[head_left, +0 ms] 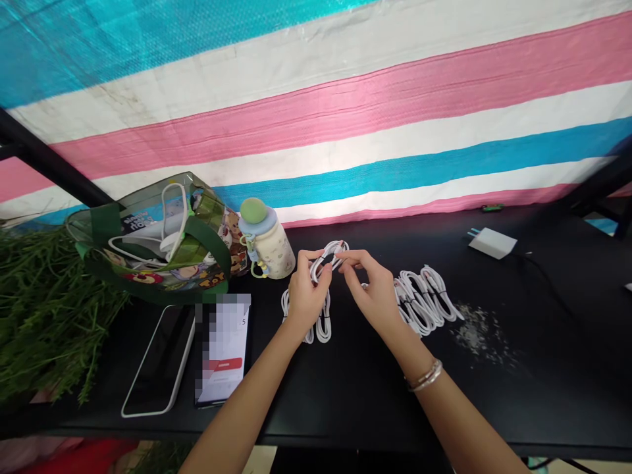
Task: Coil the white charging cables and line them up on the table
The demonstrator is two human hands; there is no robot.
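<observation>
The left hand (312,289) holds a white cable coil (340,246) between thumb and fingers, raised over the black desk (355,395); the right hand (371,283) meets the coil's right side, its fingertips drawn close together, though whether they grip it is too small to tell; tied white bundles (323,324) lie beneath the left hand, and more bundles (425,299) lie in a row beside the right wrist, next to scattered clear bits (480,332).

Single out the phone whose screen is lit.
The phone on the right: its screen shows a pale page with a red button, while the white-edged phone beside it is dark.
</observation>
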